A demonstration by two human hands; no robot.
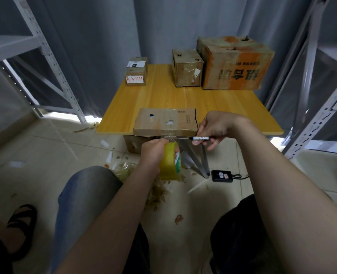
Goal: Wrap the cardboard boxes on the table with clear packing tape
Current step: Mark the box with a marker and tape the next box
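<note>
Head view: a flat brown cardboard box (164,121) is seen at the near edge of a yellow wooden table (163,95). A yellowish roll of clear packing tape (170,163) is held in the curled grip of the left hand (153,153), with a strip stretched to the box's front face. A white marker pen (201,138) is pinched by the right hand (217,127), its tip possibly touching the strip. This box is judged nearly taped. Further cardboard boxes (186,69) at the far edge may remain to be wrapped.

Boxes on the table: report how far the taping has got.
Done: the middle back box shows glossy tape. In hand: left hand holds the tape roll, strip stretched to the near flat box; right hand holds a pen at it. Left: this box; large box unclear.
</note>
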